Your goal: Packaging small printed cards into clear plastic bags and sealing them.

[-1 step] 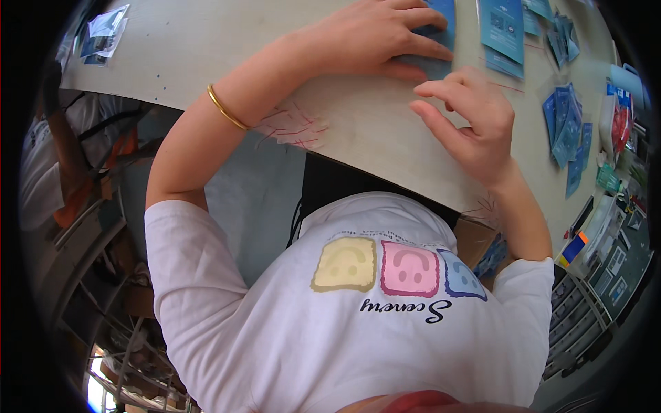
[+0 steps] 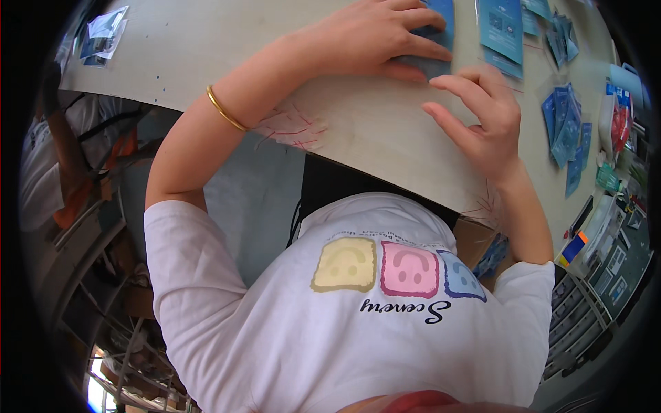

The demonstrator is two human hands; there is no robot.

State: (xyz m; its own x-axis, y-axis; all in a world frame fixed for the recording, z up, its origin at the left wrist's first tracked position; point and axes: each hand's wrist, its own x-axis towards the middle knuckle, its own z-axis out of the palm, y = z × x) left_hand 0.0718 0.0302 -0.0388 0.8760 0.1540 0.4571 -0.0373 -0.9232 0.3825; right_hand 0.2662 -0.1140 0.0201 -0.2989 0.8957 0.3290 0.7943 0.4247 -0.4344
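Blue packet (image 2: pixel 432 31) lies flat on counter (image 2: pixel 365 131) at far edge — left hand (image 2: pixel 372 34) pressed flat on it, fingers spread, grip closed on nothing. Right hand (image 2: pixel 482 117) half-curled beside, empty — best hold steady pressure, work the near edge.

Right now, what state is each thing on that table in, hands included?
Left hand: flat, palm down, pressing on the blue flat packet.
Blue flat packet: lying flat, mostly covered by the hand.
Right hand: fingers curled, holding nothing, beside the packet's edge.
Pile of blue packets: loose, overlapping.
Pale wooden table: scribbled with red lines.
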